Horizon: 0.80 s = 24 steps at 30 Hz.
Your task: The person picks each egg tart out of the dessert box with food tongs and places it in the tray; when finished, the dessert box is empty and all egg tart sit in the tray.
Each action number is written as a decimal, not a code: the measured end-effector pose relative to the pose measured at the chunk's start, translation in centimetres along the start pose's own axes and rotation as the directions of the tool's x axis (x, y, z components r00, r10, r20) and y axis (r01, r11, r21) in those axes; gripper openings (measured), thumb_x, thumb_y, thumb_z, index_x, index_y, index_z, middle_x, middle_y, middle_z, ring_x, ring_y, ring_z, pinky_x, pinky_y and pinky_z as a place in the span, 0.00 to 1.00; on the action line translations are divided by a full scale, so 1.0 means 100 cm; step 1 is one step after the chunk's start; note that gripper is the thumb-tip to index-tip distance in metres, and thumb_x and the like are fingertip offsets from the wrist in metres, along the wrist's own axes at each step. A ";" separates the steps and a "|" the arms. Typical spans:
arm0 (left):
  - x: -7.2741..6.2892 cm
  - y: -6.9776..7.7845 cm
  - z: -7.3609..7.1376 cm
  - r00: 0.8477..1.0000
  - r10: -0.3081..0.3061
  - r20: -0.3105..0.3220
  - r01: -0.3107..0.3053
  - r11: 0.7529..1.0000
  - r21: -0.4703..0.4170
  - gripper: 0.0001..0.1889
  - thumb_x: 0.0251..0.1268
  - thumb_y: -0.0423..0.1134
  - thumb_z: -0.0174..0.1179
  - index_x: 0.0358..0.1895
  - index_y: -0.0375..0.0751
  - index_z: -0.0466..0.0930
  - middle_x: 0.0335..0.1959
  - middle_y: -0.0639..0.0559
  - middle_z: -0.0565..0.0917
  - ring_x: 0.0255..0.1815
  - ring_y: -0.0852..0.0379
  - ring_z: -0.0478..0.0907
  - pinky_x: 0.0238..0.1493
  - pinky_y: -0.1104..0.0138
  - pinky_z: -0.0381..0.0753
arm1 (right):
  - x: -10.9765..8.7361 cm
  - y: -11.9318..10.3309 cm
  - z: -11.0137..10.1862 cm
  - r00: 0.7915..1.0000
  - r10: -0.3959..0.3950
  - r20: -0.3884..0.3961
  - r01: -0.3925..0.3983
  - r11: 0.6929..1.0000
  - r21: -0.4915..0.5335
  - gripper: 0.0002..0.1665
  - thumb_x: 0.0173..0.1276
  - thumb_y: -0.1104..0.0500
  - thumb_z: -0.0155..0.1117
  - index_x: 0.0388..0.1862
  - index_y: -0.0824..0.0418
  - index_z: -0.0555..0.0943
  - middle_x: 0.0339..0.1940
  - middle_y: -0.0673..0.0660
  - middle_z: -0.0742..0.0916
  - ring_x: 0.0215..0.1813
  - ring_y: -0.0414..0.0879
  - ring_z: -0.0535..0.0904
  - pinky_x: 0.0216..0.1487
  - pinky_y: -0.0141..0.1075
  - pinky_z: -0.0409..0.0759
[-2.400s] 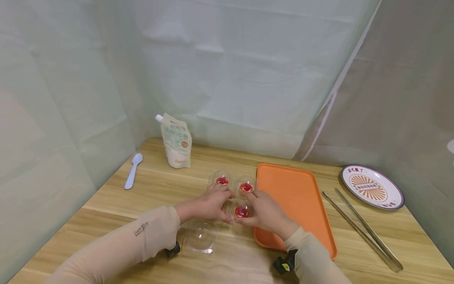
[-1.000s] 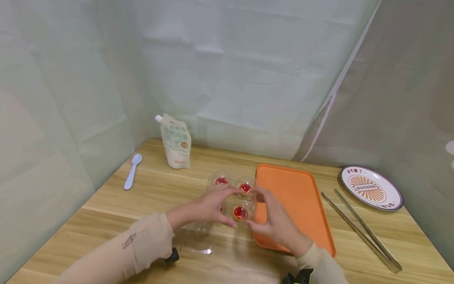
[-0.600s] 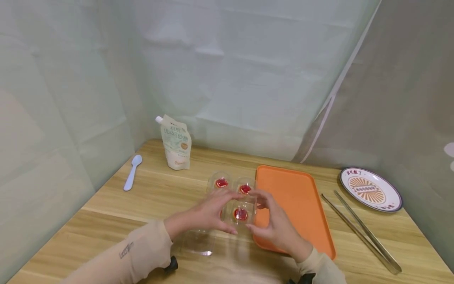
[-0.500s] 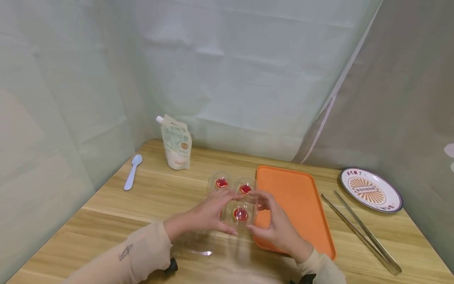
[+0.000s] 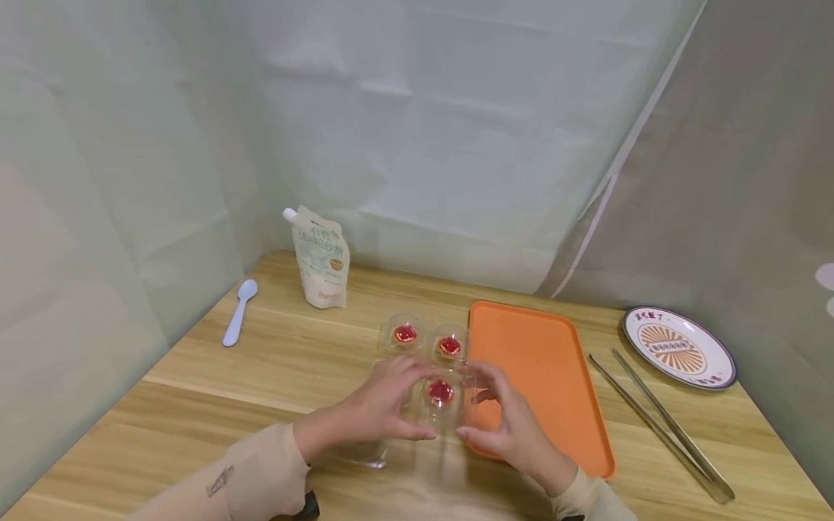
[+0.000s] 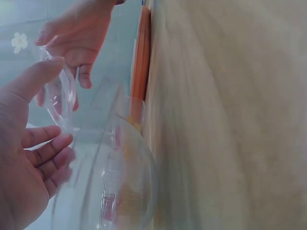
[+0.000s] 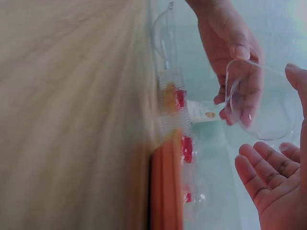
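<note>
My left hand [image 5: 384, 401] and right hand [image 5: 515, 423] hold a clear plastic lid [image 7: 261, 108] between them, thumbs and fingers at opposite edges. The lid is raised over a red-topped tart [image 5: 440, 393] in a clear container. Two more red-topped tarts sit just behind: a left one [image 5: 405, 333] and a right one [image 5: 449, 346], in clear domed containers. My left hand hides the place beside the nearest tart. Another clear plastic piece [image 5: 368, 457] lies on the table by my left wrist, partly covered by the arm.
An orange tray [image 5: 534, 362] lies right of the containers, partly behind my right hand. Metal tongs [image 5: 706, 477] and a patterned plate [image 5: 671, 347] are farther right. At the back left stands a spouted pouch [image 5: 322, 264], with a pale blue spoon [image 5: 236, 318] nearer the left edge.
Both hands have come away from the containers and drawn slightly toward me, raising the clear lid. The nearest tart shows beneath it; the two far ones stay in place.
</note>
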<state>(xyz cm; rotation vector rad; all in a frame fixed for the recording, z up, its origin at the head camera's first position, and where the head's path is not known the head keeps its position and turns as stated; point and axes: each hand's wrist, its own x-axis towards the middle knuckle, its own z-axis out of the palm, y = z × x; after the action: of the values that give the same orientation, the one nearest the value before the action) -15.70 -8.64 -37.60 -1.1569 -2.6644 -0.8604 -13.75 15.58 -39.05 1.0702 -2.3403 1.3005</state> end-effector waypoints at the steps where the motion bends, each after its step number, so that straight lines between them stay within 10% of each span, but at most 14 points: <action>1: -0.001 0.000 0.000 1.000 0.005 -0.005 -0.005 1.000 0.020 0.42 0.42 0.57 0.73 0.64 0.46 0.70 0.62 0.51 0.75 0.64 0.52 0.69 0.67 0.47 0.67 | -0.001 0.001 0.000 1.000 -0.009 -0.001 0.009 1.000 -0.004 0.48 0.50 0.61 0.76 0.68 0.61 0.62 0.61 0.59 0.80 0.54 0.51 0.79 0.46 0.35 0.82; 24: -0.021 -0.002 0.013 0.978 0.203 -0.047 -0.181 0.939 0.294 0.40 0.35 0.61 0.75 0.53 0.41 0.76 0.48 0.54 0.76 0.53 0.57 0.71 0.57 0.61 0.73 | -0.025 0.007 0.006 0.994 -0.030 0.107 0.068 0.927 -0.368 0.46 0.47 0.40 0.77 0.60 0.62 0.73 0.45 0.48 0.82 0.44 0.36 0.77 0.44 0.30 0.82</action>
<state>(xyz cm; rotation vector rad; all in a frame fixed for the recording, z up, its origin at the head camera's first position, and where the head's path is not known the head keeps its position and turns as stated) -14.21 -9.33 -39.46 -1.2539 -2.4572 -0.4552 -12.48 16.52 -41.15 1.0783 -2.4785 0.7542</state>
